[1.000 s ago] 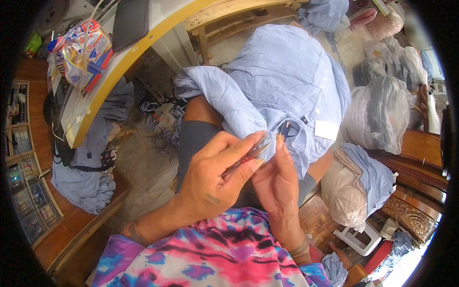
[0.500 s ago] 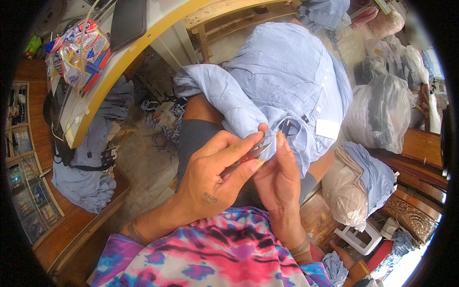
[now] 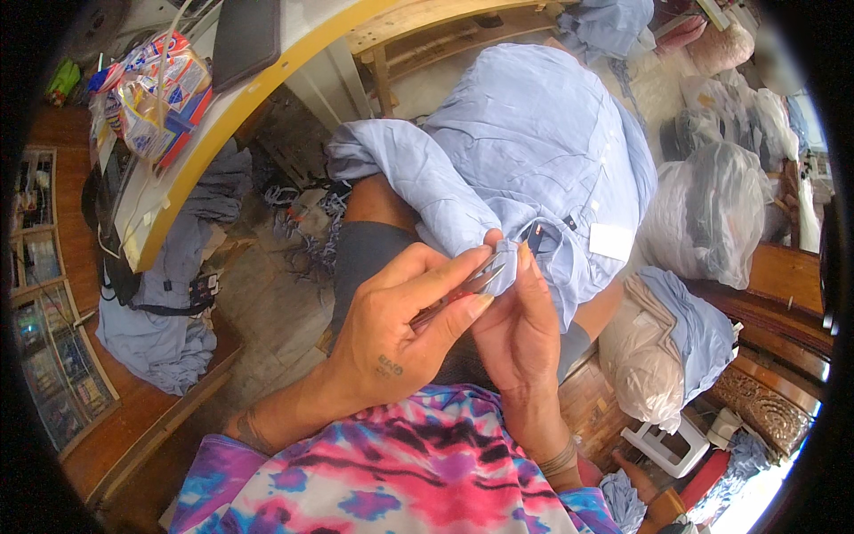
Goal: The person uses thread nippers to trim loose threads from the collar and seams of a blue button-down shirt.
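Observation:
A light blue shirt (image 3: 543, 125) lies bunched over my lap, with a white tag (image 3: 613, 241) and a dark label (image 3: 535, 233) near its collar. My left hand (image 3: 400, 325) is closed round small thread snips (image 3: 480, 278), whose pointed metal blades stick out past the fingertips at the cloth edge. Some red shows on the snips between the thumb and fingers. Close against it, my right hand (image 3: 523, 325) pinches a folded edge of the shirt between thumb and fingers. Whether the blades touch a thread is too small to tell.
A yellow-edged table (image 3: 294, 58) curves along the upper left, bearing a colourful plastic package (image 3: 156, 98) and a dark flat device (image 3: 246, 40). Blue garments (image 3: 156, 334) lie at left. Filled plastic bags (image 3: 703, 214) and a white stool (image 3: 667, 449) stand at right.
Both hands keep nearly the same place on the cloth. The snips' blades have shifted very slightly at the fabric edge; the view has moved a little.

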A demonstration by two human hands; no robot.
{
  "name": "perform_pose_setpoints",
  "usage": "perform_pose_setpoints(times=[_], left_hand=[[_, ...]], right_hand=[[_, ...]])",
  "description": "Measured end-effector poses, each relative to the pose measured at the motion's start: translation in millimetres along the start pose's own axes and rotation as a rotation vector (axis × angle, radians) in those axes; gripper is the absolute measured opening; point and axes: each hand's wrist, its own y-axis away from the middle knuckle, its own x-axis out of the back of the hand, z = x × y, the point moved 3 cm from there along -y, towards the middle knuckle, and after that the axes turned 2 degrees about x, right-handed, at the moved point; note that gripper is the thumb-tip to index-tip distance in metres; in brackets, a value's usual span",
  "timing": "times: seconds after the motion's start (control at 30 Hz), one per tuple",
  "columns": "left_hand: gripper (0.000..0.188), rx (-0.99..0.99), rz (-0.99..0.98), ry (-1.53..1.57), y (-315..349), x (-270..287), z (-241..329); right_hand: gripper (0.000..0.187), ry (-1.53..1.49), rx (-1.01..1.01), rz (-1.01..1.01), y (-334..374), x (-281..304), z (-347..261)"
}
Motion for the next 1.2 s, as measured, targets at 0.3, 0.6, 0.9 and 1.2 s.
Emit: perform_pose_setpoints(times=[0.3, 0.6, 0.9, 1.2], left_hand=[[0.039, 0.021, 0.008, 0.047, 2, 0, -3], [0.037, 0.036, 0.029, 0.039, 2, -1, -4], [0.033, -0.038, 0.045, 0.03, -4, 0, -12], [0.029, 0.079, -0.065, 0.308, -3, -1, -28]], right_hand=[[0.03, -0.006, 0.004, -0.006, 0, 1, 2], [0.022, -0.029, 0.039, -0.029, -1, 4, 6], [0.018, 0.083, 0.055, -0.004, -2, 4, 5], [0.013, 0.185, 0.175, -0.108, -9, 1, 0]])
